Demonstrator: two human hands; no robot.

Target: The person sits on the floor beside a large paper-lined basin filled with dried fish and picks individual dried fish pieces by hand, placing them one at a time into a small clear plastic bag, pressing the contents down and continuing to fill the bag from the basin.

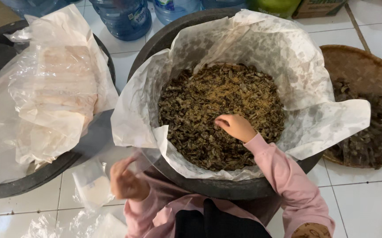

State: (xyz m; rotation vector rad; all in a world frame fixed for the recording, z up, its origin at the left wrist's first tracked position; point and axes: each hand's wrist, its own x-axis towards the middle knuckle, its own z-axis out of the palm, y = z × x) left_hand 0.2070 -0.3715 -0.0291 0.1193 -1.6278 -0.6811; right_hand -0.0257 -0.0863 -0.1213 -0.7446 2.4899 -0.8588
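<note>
Reaching down into the big dark basin, your right hand rests on the heap of dark dried leafy bits, fingers curled inward as if gathering a pinch; how much sits inside the curl is hidden. The heap fills the paper lining of the basin and spreads mostly ahead and to the left of your knuckles, so the bulk lies away from you, toward the far rim.

Your left hand hangs outside the basin, below its near-left rim, over the tiled floor. It is blurred, but it appears closed around the neck of a small clear plastic bag with something pale inside. The bag hangs down and left from that hand, well apart from the heap, with the basin's rim and the folded paper edge between them.

The right hand is clearly nearer the leafy stuff and already touching it; the left is nearer the bag. From the right hand, the bag lies down and to the left, across the near rim.

To the left sits another dark basin draped in crumpled plastic sheeting. A woven tray with more dark material lies at the right, and blue water bottles stand along the far edge of the floor.
</note>
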